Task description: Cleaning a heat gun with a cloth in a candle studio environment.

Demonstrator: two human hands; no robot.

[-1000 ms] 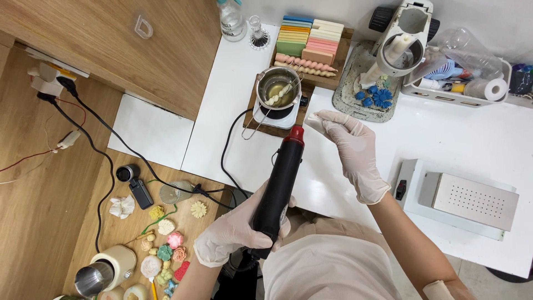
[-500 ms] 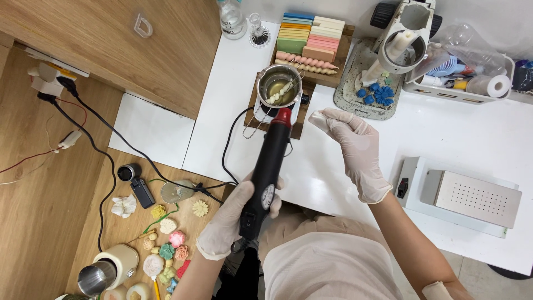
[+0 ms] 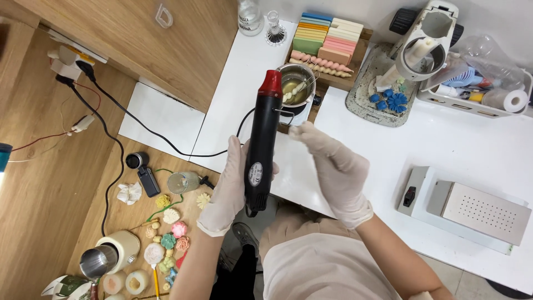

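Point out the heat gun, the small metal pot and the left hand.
heat gun (image 3: 262, 144), head view, middle of its black barrel.
small metal pot (image 3: 287, 74), head view, left rim.
left hand (image 3: 233, 183), head view, back of the gloved hand.

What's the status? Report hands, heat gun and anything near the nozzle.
Left hand gripping black heat gun, red nozzle toward the metal pot. Right hand raised beside the gun, fingertips pinched; contents unclear. Black cord trails left across the table.
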